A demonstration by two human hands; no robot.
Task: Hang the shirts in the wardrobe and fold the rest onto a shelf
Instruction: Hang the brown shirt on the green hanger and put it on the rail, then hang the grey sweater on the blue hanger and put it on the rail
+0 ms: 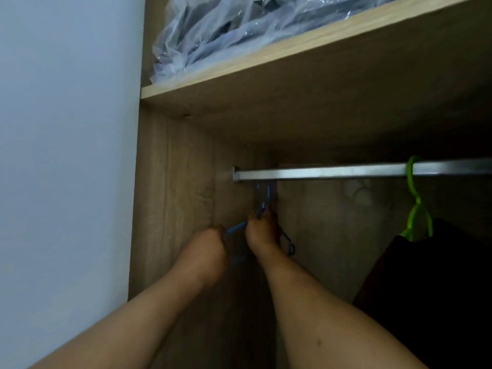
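Inside the wardrobe a metal rail [332, 172] runs across under a wooden shelf [266, 57]. Blue plastic hangers [288, 242] hang from the rail's left end. My right hand [262, 231] pinches the neck of a blue hanger just below the rail. My left hand [206, 247] is curled round the left shoulder of a blue hanger. Further right on the rail a green hanger [416, 209] carries a dark garment [431, 288].
Clothes wrapped in clear plastic [239, 30] lie on the top shelf. The wardrobe's wooden side panel [170, 195] stands close on the left, with a pale wall [66, 155] beyond it. The rail is bare between the blue and green hangers.
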